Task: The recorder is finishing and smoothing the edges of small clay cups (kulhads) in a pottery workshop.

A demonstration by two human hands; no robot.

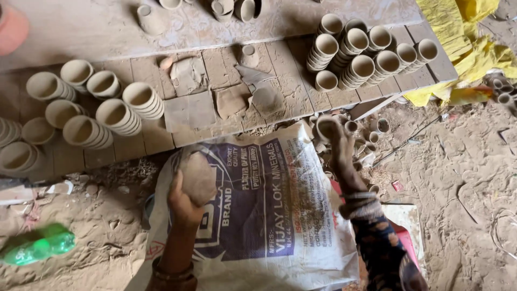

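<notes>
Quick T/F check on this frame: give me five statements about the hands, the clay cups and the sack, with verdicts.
1. The left hand holds a lump of clay. True.
2. The right hand holds a green bottle. False: it grips a small clay cup; the green bottle lies on the ground.
3. A printed sack lies under the hands. True.
4. The stacked cups stand upright. False: the stacks lie on their sides.
5. The cloth is red. False: yellow.
</notes>
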